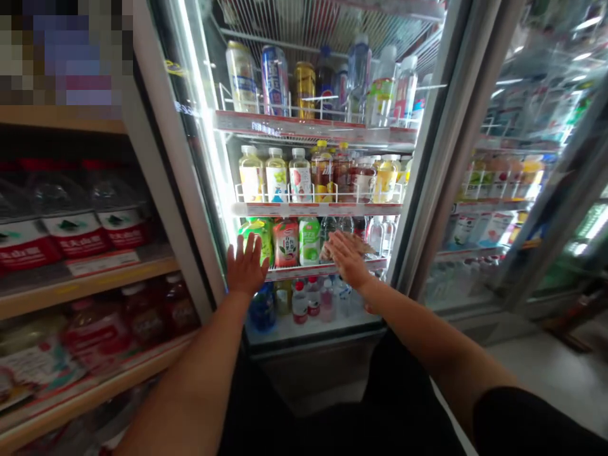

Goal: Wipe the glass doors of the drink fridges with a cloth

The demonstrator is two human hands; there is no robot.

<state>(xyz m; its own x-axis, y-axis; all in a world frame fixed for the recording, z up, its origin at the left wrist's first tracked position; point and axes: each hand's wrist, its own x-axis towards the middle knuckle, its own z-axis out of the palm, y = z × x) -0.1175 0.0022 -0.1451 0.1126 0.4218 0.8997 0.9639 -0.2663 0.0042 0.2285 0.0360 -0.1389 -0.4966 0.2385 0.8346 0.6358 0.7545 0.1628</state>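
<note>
My left hand (247, 263) is raised with its fingers spread, at the left side of a lit drinks fridge (325, 209). Behind its fingers stands a green bottle (259, 229). My right hand (349, 256) reaches to the right part of the same shelf level, fingers stretched out and nothing seen in them. A blurred brownish patch (365, 244) shows beside it, perhaps a reflection in the glass. Between my hands are a red-labelled bottle (286, 244) and a green-labelled bottle (310, 242). Whether either hand touches the glass I cannot tell.
Cans (274, 79) and bottles fill the upper shelf, with juice bottles (300, 176) below. Small red-capped bottles (299, 304) stand at the bottom. Left is a wooden shelf (90, 288) with packs of bottles (71, 221). Another glass-fronted fridge (494, 190) stands right.
</note>
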